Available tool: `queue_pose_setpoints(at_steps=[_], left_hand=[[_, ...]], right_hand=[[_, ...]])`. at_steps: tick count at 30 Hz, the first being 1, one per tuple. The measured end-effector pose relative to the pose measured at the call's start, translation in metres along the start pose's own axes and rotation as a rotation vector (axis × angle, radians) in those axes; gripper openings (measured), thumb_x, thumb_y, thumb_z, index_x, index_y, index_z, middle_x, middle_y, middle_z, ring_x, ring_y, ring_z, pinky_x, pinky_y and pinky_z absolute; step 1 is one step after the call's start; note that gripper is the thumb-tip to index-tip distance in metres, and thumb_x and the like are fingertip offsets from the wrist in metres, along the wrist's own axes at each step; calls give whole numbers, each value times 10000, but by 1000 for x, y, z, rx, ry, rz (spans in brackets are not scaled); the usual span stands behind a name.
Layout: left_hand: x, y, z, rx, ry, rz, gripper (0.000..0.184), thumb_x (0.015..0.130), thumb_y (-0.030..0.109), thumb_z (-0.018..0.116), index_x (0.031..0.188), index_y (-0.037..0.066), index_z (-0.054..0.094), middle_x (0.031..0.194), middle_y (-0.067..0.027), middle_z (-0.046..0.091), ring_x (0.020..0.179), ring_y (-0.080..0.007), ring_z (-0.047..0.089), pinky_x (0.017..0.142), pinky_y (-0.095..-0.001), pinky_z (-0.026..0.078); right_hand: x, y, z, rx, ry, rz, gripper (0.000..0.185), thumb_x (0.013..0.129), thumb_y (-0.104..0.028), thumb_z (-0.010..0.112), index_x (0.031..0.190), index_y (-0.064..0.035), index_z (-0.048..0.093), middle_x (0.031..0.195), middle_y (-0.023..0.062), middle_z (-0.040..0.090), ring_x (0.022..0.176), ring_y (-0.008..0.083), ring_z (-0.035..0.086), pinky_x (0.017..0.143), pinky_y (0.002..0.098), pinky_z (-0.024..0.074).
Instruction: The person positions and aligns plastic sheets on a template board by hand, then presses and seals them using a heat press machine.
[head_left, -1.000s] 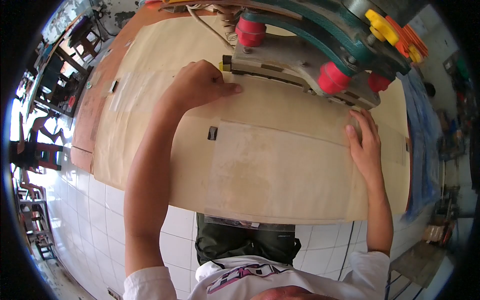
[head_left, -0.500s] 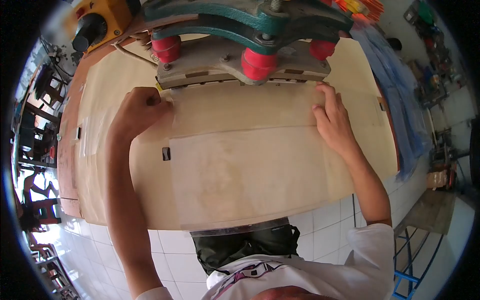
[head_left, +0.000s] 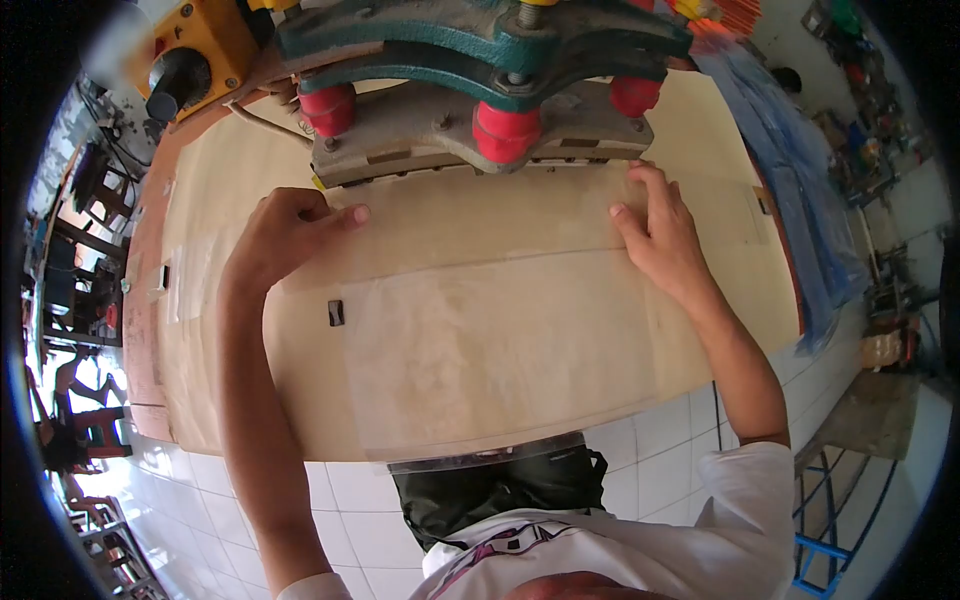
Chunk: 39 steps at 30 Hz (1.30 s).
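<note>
A thin clear plastic sheet [head_left: 490,215] lies on the pale tabletop [head_left: 300,380], its near edge showing as a line between my hands. At its left side my left hand [head_left: 290,235] is closed, fingers curled and thumb laid over the plastic; the fingertips are hidden. My right hand [head_left: 662,230] rests on the right side of the sheet with fingers bent and thumb apart, the index fingertip close to the right end of the press head [head_left: 420,140]. Another translucent sheet [head_left: 500,350] covers the tabletop nearer my body.
The green press arm [head_left: 430,60] with red rubber mounts [head_left: 507,130] stands just beyond my hands. A yellow control box [head_left: 205,50] with a black knob is at upper left. A small black piece [head_left: 336,313] sits on the tabletop. Blue plastic film [head_left: 790,190] hangs at right.
My left hand has moved slightly nearer me, and its thumb now reaches right over the plastic. The sheet's near edge now shows further left. My right hand has barely moved.
</note>
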<state>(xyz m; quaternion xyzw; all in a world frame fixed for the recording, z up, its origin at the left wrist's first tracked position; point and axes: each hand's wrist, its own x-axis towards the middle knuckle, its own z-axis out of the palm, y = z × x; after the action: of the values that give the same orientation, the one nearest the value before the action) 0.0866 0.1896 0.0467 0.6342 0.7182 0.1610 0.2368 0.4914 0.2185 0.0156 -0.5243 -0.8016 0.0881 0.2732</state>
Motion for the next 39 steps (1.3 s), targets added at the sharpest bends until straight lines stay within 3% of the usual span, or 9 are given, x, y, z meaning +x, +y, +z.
queue_pose_setpoints(at_steps=[4, 7, 16, 20, 25, 29, 31, 35, 39], left_hand=[[-10, 6, -5, -183, -107, 19, 450, 871, 446, 710, 851, -4, 724, 720, -16, 627, 726, -95, 543, 679, -303, 455], [-6, -4, -2, -323, -134, 69, 505, 814, 468, 755, 943, -21, 736, 740, -35, 645, 719, -111, 560, 670, -273, 453], [-1, -15, -1, -438, -215, 120, 217, 852, 161, 735, 1010, 13, 748, 900, -41, 722, 840, -100, 626, 781, -254, 486], [-4, -12, -7, -417, -247, 123, 198, 844, 121, 736, 1009, 12, 747, 963, -58, 737, 891, -116, 656, 838, -253, 500], [-6, -11, -7, -463, -261, 135, 90, 833, -7, 670, 902, 5, 727, 929, -52, 716, 928, -142, 653, 876, -284, 502], [-4, -17, -5, -466, -270, 177, 80, 850, 43, 674, 909, 13, 720, 931, -47, 714, 924, -136, 646, 867, -282, 499], [-6, -14, -7, -497, -226, 98, 179, 858, 151, 704, 938, -9, 703, 869, -39, 705, 822, -114, 634, 759, -263, 496], [-1, -20, -5, -387, -194, 108, 170, 888, 191, 665, 922, 30, 710, 842, -17, 688, 831, -109, 617, 774, -260, 490], [-7, -11, -5, -365, -128, 74, 198, 909, 216, 653, 893, 23, 693, 752, 11, 635, 729, -88, 573, 684, -272, 471]], right_hand=[[-1, -1, 1, -28, 8, -10, 373, 887, -131, 600, 1187, 0, 422, 1357, 233, 496, 1186, 445, 521, 1096, 587, 264], [-1, -4, -1, -18, 7, -30, 359, 884, -124, 600, 1173, -2, 426, 1345, 232, 501, 1175, 440, 527, 1073, 581, 288], [0, 3, 2, -24, 16, -52, 342, 884, -118, 602, 1163, -3, 441, 1355, 244, 490, 1203, 440, 506, 1054, 589, 297], [0, 2, 1, -22, 11, -30, 343, 886, -123, 601, 1167, -7, 442, 1364, 245, 483, 1220, 442, 493, 1063, 613, 281], [0, 4, 2, -48, 20, -46, 379, 898, -147, 586, 1219, 4, 455, 1348, 235, 491, 1226, 445, 487, 1067, 630, 272], [0, 1, 1, -63, 19, -48, 393, 901, -148, 579, 1242, 9, 463, 1350, 220, 490, 1226, 441, 488, 1066, 621, 279], [1, 0, 0, -56, 10, -57, 391, 903, -155, 582, 1239, 8, 467, 1352, 210, 492, 1221, 431, 493, 1063, 616, 288], [-1, -2, 0, -56, -7, -65, 406, 902, -174, 595, 1245, 1, 467, 1351, 207, 497, 1230, 422, 491, 1086, 611, 272], [1, -2, 0, -3, -29, 1, 413, 913, -216, 606, 1249, -17, 472, 1366, 202, 494, 1261, 408, 480, 1119, 606, 236]])
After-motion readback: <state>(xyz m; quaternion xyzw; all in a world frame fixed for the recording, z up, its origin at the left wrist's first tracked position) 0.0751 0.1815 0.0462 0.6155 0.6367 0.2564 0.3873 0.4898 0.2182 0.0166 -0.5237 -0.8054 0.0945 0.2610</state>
